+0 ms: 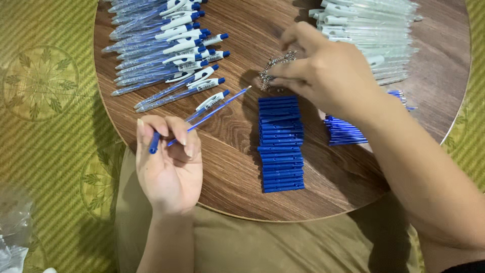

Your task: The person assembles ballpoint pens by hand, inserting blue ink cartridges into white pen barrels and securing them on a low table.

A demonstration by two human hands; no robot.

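Note:
My left hand (169, 162) holds a thin blue ink refill (212, 114) and a short blue pen piece (154, 143) between its fingers, over the near left edge of the round wooden table (232, 167). My right hand (323, 68) reaches across the table and its fingertips pinch into a small heap of metal springs (273, 65). Just below the springs lies a neat column of blue plastic pen parts (281, 144). Assembled blue and white pens (166, 45) lie in rows at the far left.
A stack of clear and white pen barrels (374, 35) fills the far right of the table. More blue refills (343, 131) lie under my right forearm. A green woven mat (50, 126) covers the floor, with crumpled clear plastic (12, 227) at the lower left.

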